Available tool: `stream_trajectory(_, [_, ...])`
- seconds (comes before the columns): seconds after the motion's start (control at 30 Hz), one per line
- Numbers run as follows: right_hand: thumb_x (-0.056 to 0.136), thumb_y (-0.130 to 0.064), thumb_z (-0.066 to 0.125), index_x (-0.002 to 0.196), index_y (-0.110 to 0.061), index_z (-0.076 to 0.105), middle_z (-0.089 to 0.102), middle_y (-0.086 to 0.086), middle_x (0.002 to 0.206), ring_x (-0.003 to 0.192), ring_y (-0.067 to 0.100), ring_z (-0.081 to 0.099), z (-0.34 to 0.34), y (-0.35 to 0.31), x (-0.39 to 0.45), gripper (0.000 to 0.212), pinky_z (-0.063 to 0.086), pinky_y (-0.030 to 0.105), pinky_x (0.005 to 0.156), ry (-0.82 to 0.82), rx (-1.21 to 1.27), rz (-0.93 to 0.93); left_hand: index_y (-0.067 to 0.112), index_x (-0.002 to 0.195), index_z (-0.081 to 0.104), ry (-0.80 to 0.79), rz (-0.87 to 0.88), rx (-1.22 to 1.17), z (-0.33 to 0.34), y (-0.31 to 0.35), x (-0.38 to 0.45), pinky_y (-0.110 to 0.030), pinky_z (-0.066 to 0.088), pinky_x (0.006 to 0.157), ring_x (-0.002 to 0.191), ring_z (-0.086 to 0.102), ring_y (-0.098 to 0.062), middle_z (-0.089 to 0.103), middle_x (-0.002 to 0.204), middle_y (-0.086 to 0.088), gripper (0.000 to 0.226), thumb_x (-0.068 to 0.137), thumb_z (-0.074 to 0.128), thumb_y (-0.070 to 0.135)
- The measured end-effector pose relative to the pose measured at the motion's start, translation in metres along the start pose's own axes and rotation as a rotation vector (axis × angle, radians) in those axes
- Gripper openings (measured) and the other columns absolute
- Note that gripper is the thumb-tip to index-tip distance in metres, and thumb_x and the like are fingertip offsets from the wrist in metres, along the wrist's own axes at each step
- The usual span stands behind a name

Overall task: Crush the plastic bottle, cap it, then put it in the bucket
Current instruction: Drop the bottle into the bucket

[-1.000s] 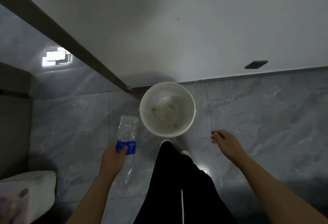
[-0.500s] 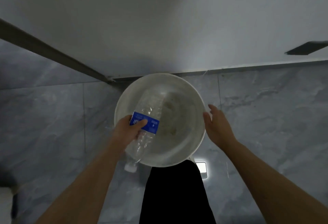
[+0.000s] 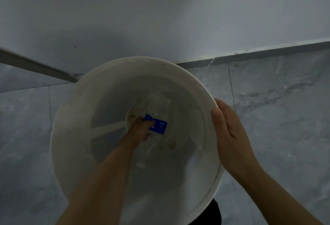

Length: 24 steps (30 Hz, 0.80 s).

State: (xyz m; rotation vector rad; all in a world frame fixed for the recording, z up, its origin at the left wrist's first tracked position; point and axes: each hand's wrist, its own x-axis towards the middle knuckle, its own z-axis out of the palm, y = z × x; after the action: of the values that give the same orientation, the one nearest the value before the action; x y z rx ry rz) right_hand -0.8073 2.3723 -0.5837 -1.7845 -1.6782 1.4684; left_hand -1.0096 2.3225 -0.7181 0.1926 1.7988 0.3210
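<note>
Final step, placing: left hand [image 3: 138, 128] pinching bottle [image 3: 157, 126] at blue label, deep inside bucket [image 3: 71, 110]; right hand [image 3: 230, 132] flat, fingers together, bracing rim; next: let go, pull arm out.

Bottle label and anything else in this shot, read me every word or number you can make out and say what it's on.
Blue label on the plastic bottle: white marks show, too blurred to read.
White bucket: no lettering visible.
Wall and floor tiles: no text.
</note>
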Motion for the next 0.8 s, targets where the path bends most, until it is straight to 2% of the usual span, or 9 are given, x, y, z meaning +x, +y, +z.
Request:
stream_trajectory(0.1, [0.081,-0.055,0.023,0.119,-0.042,0.047,0.055,-0.014,0.108,0.097,-0.015,0.049,-0.001,0.001,-0.003,0.047,0.036,-0.007,0.067,0.029,0.061,0.032,0.001,0.125,0.048,0.015,0.063,0.124,0.009,-0.008,0.030,-0.042,0.047,0.081,0.100,0.060,-0.034,0.057,0.123,-0.020,0.041,0.091,0.052,0.024])
stream_trajectory(0.2, [0.080,-0.052,0.029,0.105,-0.054,0.045,0.053,-0.027,0.103,0.094,-0.027,0.045,-0.002,0.000,-0.004,0.030,0.031,-0.012,0.068,0.053,0.134,0.033,-0.002,0.132,0.041,0.069,0.097,0.234,0.016,-0.014,0.054,-0.046,0.044,0.101,0.117,0.053,-0.036,0.050,0.135,-0.022,0.050,0.090,0.054,0.023])
stream_trajectory(0.27, [0.079,-0.050,0.032,0.100,-0.056,0.046,0.055,-0.029,0.100,0.093,-0.027,0.046,-0.002,0.000,-0.004,0.027,0.031,-0.011,0.068,0.062,0.171,0.023,-0.003,0.128,0.044,0.114,0.126,0.328,0.018,-0.017,0.065,-0.042,0.044,0.099,0.116,0.053,-0.035,0.052,0.132,-0.023,0.047,0.090,0.054,0.023])
stream_trajectory(0.33, [0.079,-0.047,0.034,0.096,-0.055,0.049,0.058,-0.028,0.097,0.093,-0.027,0.047,-0.003,0.000,-0.005,0.025,0.031,-0.011,0.069,0.069,0.196,0.014,-0.004,0.121,0.050,0.164,0.144,0.381,0.018,-0.023,0.075,-0.036,0.044,0.087,0.111,0.055,-0.036,0.056,0.125,-0.025,0.041,0.090,0.054,0.023])
stream_trajectory(0.43, [0.077,-0.046,0.035,0.093,-0.058,0.046,0.059,-0.028,0.094,0.088,-0.032,0.045,-0.002,-0.002,-0.005,0.023,0.030,-0.012,0.066,0.088,0.194,0.020,-0.005,0.117,0.052,0.208,0.141,0.355,0.018,-0.029,0.084,-0.031,0.039,0.077,0.107,0.056,-0.037,0.058,0.121,-0.027,0.037,0.090,0.055,0.021])
stream_trajectory(0.6, [0.074,-0.048,0.037,0.089,-0.060,0.047,0.057,-0.044,0.091,0.087,-0.033,0.045,-0.002,-0.001,-0.006,0.022,0.031,-0.012,0.065,0.090,0.242,0.031,-0.004,0.118,0.050,0.251,0.134,0.356,0.024,-0.030,0.089,-0.032,0.043,0.078,0.106,0.056,-0.034,0.058,0.120,-0.025,0.045,0.086,0.060,0.026])
stream_trajectory(0.7, [0.077,-0.046,0.035,0.096,-0.059,0.044,0.055,-0.032,0.094,0.089,-0.033,0.044,-0.002,0.000,-0.006,0.024,0.030,-0.012,0.068,0.077,0.198,-0.002,-0.006,0.122,0.047,0.315,0.117,0.376,0.022,-0.029,0.081,-0.036,0.046,0.089,0.110,0.055,-0.034,0.055,0.125,-0.025,0.054,0.084,0.062,0.029])
stream_trajectory(0.8, [0.079,-0.049,0.031,0.099,-0.059,0.041,0.049,-0.031,0.097,0.089,-0.033,0.042,-0.002,-0.002,-0.006,0.024,0.030,-0.013,0.068,0.070,0.156,0.005,-0.006,0.120,0.049,0.315,0.191,0.413,0.018,-0.028,0.057,-0.034,0.043,0.090,0.111,0.054,-0.033,0.055,0.125,-0.026,0.044,0.088,0.057,0.023])
